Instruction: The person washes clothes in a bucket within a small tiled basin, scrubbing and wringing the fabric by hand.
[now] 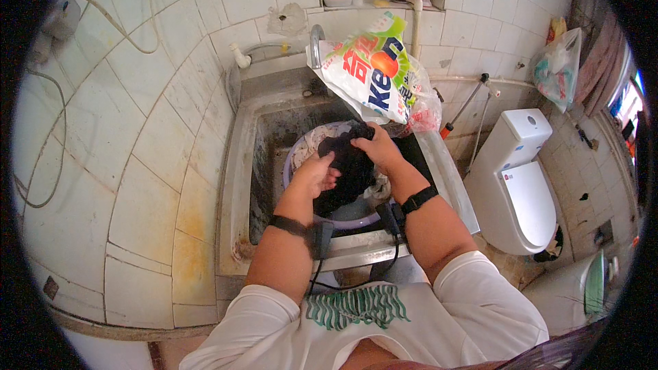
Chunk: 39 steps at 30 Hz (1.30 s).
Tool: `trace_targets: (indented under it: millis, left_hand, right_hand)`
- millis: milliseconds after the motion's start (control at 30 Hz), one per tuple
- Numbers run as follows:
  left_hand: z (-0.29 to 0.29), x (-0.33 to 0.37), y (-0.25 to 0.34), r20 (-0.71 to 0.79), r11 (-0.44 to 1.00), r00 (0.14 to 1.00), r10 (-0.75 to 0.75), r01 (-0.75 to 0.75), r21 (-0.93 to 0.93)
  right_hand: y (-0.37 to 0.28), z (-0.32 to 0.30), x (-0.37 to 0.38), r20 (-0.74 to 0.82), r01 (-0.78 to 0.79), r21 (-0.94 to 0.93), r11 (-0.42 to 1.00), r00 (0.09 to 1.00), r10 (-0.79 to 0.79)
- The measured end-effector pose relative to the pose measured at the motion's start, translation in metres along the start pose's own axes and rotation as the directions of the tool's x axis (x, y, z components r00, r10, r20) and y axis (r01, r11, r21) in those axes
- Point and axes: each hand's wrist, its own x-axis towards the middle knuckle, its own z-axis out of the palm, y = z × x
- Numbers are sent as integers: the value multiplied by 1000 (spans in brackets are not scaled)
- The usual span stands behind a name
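Note:
A piece of black cloth (pixel 347 164) is bunched up over a pale purple basin (pixel 287 170), which sits inside a stone sink (pixel 236 185). My right hand (pixel 381 151) grips the cloth's upper right part, thumb on top. On the cloth's left side, my left hand (pixel 313 174) has its fingers curled, with thumb and fingertips against the fabric. Light patterned cloth (pixel 307 145) lies in the basin behind my left hand. Whitish cloth (pixel 376 190) shows near my right wrist, and some water is visible at the basin's near side.
A large printed plastic bag (pixel 370 68) stands on the sink's back right, by a curved metal tap (pixel 316 46). White toilet (pixel 524 192) to the right; tiled wall (pixel 147 157) at left. Black straps and a cable (pixel 356 285) hang around my forearms.

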Motion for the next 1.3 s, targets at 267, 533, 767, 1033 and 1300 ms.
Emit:
trace_targets:
  millis: [267, 533, 767, 1033, 1300]
  left_hand:
    - [-8, 36, -21, 25, 892, 896, 443, -438, -111]
    - [12, 2, -4, -137, 526, 539, 831, -842, -121]
    - [9, -11, 6, -154, 782, 773, 615, -572, 247]
    - [10, -7, 2, -48, 702, 756, 653, -580, 412]
    - [-16, 45, -30, 331, 423, 934, 135, -357, 833]
  right_hand:
    - [-7, -5, -4, 41, 35, -664, 747, 999, -11]
    - [-8, 7, 9, -64, 432, 38, 901, 901, -429]
    - [8, -19, 11, 99, 81, -34, 996, 992, -77]
    - [-8, -18, -1, 348, 214, -658, 722, 937, 40]
    - [10, -1, -13, 479, 95, -782, 616, 723, 497]
